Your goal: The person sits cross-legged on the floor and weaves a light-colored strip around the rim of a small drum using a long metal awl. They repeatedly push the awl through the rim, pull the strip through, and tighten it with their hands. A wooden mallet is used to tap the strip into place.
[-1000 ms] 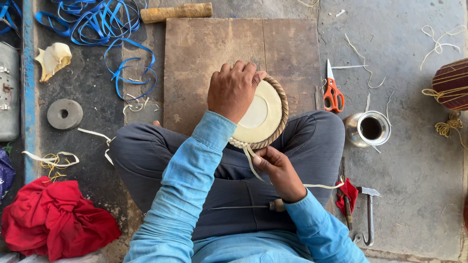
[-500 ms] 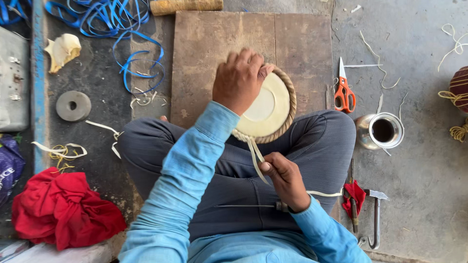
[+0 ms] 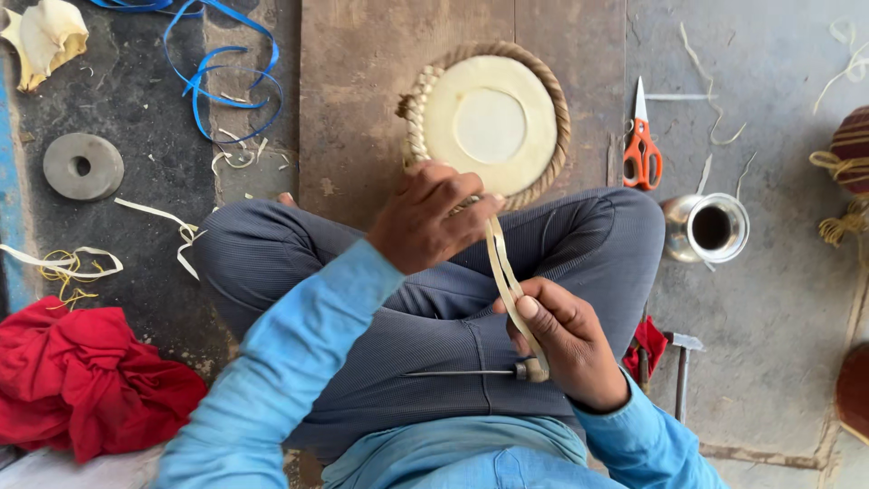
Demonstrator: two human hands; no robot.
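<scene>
This is a floor-level craft workshop, apparently for making or repairing hand drums. The worker sits cross-legged on bare, stained concrete, with a worn wooden board [image 3: 362, 100] laid in front as the work surface. On that board rests a round drumhead [image 3: 489, 122] with a braided rim. Just right of the board lie orange-handled scissors [image 3: 641, 149], a small steel cup [image 3: 711, 226] and a hammer [image 3: 681, 362]. Left of the board are blue strapping [image 3: 222, 81], a metal disc [image 3: 83, 166], cut hide scraps and a red cloth [image 3: 81, 380]. Far right of it, a laced drum body [image 3: 849, 145] shows at the edge.
</scene>
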